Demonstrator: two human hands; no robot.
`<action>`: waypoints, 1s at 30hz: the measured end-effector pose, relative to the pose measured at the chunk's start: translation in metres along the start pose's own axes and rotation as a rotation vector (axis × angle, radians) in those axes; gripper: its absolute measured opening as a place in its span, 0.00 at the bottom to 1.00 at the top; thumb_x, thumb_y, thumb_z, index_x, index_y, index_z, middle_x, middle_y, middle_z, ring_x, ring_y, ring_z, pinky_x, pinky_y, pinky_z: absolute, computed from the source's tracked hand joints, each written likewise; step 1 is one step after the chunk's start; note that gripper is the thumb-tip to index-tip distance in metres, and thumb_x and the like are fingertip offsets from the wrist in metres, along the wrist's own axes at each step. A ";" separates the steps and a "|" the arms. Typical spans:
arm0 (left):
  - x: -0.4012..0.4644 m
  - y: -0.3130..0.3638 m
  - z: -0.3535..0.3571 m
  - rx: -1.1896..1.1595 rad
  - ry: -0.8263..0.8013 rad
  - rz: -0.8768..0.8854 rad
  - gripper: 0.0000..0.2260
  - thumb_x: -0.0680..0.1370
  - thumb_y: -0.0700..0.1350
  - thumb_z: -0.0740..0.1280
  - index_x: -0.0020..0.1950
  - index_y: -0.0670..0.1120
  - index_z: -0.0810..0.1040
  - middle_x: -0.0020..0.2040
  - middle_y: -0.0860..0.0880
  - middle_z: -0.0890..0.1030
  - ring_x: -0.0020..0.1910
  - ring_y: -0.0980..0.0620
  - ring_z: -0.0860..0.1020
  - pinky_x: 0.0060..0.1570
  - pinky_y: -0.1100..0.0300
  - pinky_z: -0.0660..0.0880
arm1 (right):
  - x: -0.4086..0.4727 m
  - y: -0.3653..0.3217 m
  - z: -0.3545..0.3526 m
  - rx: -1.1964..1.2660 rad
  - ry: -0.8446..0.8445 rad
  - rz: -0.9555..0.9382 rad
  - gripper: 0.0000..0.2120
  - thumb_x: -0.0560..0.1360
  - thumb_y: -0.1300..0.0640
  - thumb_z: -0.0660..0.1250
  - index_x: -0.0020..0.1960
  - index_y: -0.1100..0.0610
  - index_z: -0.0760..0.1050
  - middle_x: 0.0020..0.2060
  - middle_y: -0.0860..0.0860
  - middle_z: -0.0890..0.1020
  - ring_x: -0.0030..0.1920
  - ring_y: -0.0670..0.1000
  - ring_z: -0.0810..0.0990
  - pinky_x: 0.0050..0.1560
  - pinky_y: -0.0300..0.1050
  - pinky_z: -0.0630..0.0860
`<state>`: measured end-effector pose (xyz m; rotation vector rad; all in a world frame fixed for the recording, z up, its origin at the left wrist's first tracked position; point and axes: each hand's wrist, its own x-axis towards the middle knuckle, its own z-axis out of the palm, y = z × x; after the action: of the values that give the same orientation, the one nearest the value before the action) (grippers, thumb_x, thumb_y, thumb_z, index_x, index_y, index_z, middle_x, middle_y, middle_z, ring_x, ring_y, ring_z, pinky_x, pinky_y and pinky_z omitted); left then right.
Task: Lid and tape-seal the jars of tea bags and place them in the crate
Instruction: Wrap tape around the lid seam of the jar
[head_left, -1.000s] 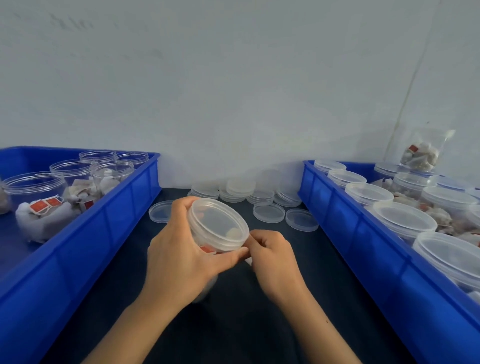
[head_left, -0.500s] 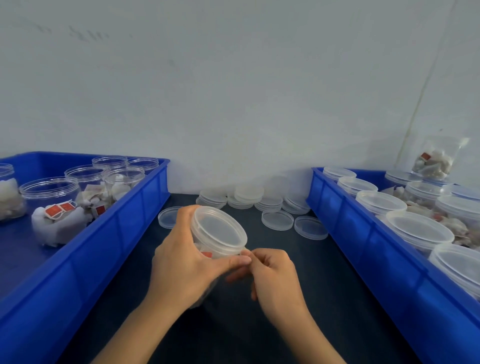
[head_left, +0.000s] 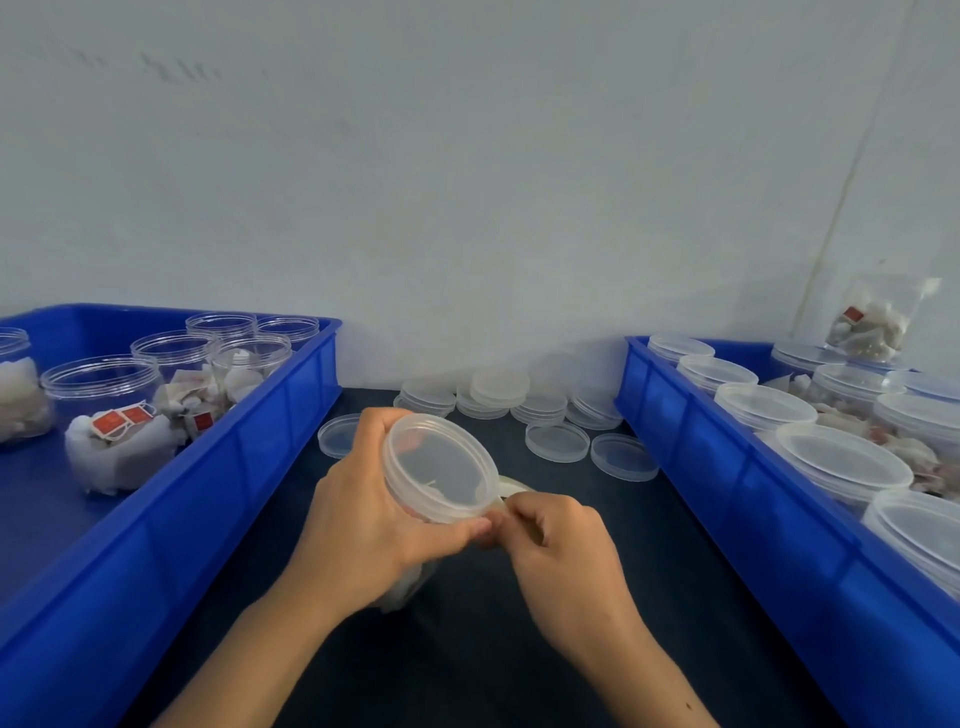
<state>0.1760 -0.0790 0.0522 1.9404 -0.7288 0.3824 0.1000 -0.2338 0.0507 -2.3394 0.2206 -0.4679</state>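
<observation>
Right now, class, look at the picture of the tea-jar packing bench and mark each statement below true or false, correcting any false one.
1. The left hand grips a jar that already has its lid on. True.
2. The jars in the left crate are all lidded. False: the open jars there have no lids.
3. Loose lids lie on the dark table between the two crates. True.
4. The right hand rests flat on the table. False: its fingers pinch something at the jar's rim.
5. The right crate holds lidded jars. True.
</observation>
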 end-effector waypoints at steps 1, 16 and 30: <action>-0.001 0.000 0.001 -0.018 -0.021 0.001 0.40 0.50 0.70 0.75 0.58 0.62 0.65 0.54 0.68 0.74 0.55 0.67 0.74 0.46 0.73 0.71 | 0.000 0.001 -0.001 -0.009 -0.003 -0.006 0.16 0.79 0.49 0.62 0.41 0.58 0.79 0.30 0.51 0.78 0.32 0.52 0.71 0.33 0.47 0.67; -0.010 0.013 0.014 0.091 0.187 -0.015 0.39 0.52 0.75 0.68 0.59 0.63 0.65 0.50 0.66 0.75 0.51 0.69 0.74 0.42 0.75 0.69 | 0.003 -0.004 -0.006 0.114 -0.033 0.117 0.14 0.78 0.54 0.62 0.39 0.54 0.82 0.34 0.41 0.84 0.31 0.45 0.77 0.34 0.43 0.73; -0.011 0.045 0.010 0.400 0.268 0.112 0.46 0.55 0.75 0.66 0.63 0.46 0.72 0.50 0.54 0.80 0.44 0.51 0.79 0.38 0.58 0.74 | 0.004 -0.007 -0.014 0.110 0.043 0.216 0.14 0.77 0.51 0.63 0.38 0.55 0.81 0.22 0.41 0.76 0.21 0.43 0.68 0.27 0.38 0.61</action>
<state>0.1379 -0.0993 0.0728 2.1637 -0.6183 0.8957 0.0986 -0.2393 0.0660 -2.1702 0.4515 -0.4125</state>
